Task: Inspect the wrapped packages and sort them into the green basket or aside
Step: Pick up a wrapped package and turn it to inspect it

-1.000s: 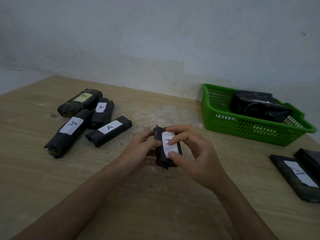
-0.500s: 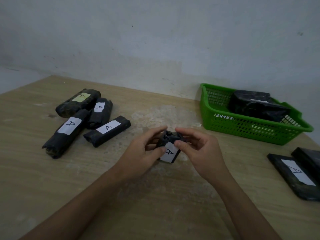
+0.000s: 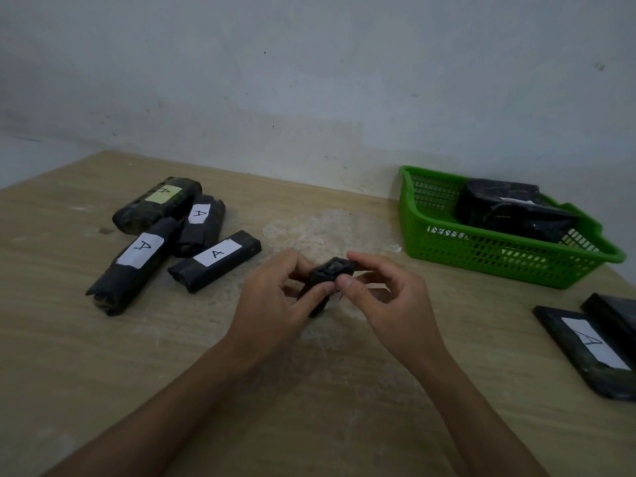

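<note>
A small black wrapped package [image 3: 328, 275] is held over the table's middle, tilted with one end facing up and its label turned out of sight. My left hand [image 3: 275, 301] grips its left side and my right hand [image 3: 382, 297] pinches its right side. At the left lie several black packages with white "A" labels [image 3: 215, 265], one with a yellowish label [image 3: 158, 204]. The green basket [image 3: 488, 254] stands at the right back with a large black package [image 3: 512, 208] inside.
Two flat black packages [image 3: 585, 349] lie at the right edge of the wooden table [image 3: 309, 407], one labelled "A". A grey wall rises just behind the table. The table's left corner falls away at the far left.
Both hands have turned the small package: its white label faced up a second ago, then tipped toward me, and now the end faces up with the label hidden.
</note>
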